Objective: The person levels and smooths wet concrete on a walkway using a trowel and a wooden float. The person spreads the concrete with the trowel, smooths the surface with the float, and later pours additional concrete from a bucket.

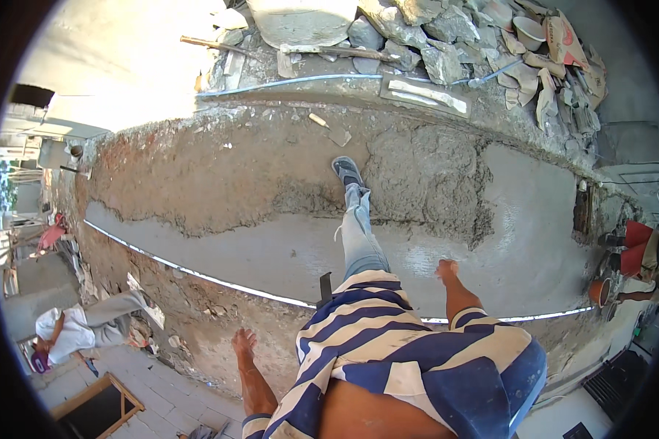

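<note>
Two bare hands, left hand (243, 342) and right hand (447, 269), spread open, press the wall's edge (198, 322); half the screed (285, 252) lies smooth; the rough mortar (220, 172) awaits levelling.

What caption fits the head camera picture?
Person in striped shirt leans over fresh cement slab, left hand and right hand pressing down.

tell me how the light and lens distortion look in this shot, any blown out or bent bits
Head view: hard sunlight blows the upper-left concrete surface out to near white; the white guide string bows across the frame from fisheye bending; black corners ring the picture; the left hand and right hand are sharp and sunlit, and the rubble pile at the top stays clear.
</note>
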`<move>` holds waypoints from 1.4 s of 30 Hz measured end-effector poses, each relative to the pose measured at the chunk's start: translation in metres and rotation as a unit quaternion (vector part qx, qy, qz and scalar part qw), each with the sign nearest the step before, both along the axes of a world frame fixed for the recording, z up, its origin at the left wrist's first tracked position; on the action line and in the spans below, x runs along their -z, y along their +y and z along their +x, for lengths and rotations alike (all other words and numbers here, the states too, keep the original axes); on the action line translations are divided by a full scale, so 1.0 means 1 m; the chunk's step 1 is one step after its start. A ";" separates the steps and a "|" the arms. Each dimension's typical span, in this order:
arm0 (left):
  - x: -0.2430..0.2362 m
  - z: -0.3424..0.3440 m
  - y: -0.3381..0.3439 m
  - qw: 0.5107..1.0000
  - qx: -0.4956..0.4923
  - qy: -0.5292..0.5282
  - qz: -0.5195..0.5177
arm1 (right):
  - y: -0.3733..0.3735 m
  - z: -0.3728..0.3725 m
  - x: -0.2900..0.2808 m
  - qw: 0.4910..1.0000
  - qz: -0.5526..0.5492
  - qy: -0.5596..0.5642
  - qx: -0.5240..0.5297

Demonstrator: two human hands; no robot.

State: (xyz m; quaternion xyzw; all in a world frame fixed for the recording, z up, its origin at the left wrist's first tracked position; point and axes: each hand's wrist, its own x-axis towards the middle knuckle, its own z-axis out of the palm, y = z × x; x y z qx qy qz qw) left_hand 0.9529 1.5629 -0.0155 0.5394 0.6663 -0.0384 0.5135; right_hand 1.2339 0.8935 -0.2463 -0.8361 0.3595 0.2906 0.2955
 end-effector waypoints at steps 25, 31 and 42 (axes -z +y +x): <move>0.098 1.015 -0.078 0.470 0.874 -0.123 0.006 | 0.297 0.387 0.014 0.697 0.283 -0.234 0.616; 0.231 1.085 -0.254 0.318 0.905 -0.282 -0.015 | 0.425 0.467 0.175 0.729 0.393 -0.053 0.558; 0.453 1.094 -0.298 0.106 0.866 -0.417 0.256 | 0.561 0.558 0.398 0.457 0.524 -0.090 0.713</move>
